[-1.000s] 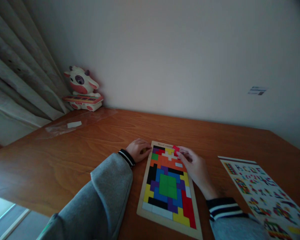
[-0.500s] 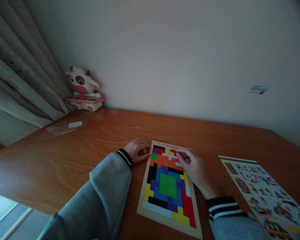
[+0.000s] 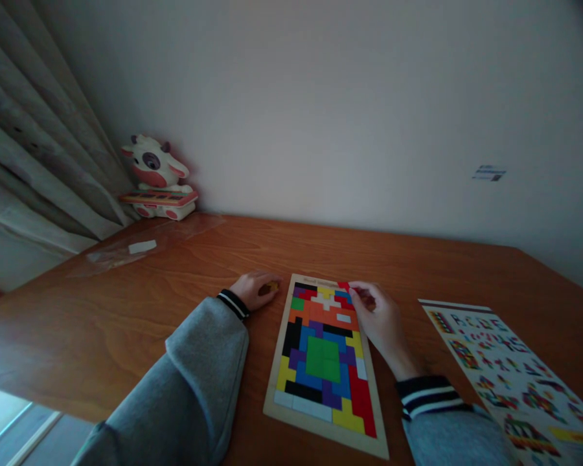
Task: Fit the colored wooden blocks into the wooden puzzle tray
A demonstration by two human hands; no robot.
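A wooden tray puzzle (image 3: 320,426) lies flat on the table, filled with coloured block pieces around a green square (image 3: 323,359). My right hand (image 3: 379,320) is over its upper right corner, thumb and fingers pinching a red puzzle piece (image 3: 343,285) at the top edge. Just left of the tray, my left hand (image 3: 253,288) rests on the table with its fingers curled around a yellow puzzle piece (image 3: 274,285), partly hidden. A pale patch (image 3: 342,318) shows among the orange pieces; whether it is a piece or bare wood, I cannot tell.
To the right lies a printed sheet (image 3: 505,362) of colourful block figures. A cow-shaped toy keyboard (image 3: 160,197) stands at the back left by the curtain (image 3: 43,142). Clear plastic wrapping with a white label (image 3: 142,246) lies in front of it. The wall (image 3: 320,116) closes off the back.
My right hand has shifted up toward the tray's top edge, and the red piece now shows at that edge. My left hand has drawn slightly away from the tray with the yellow piece.
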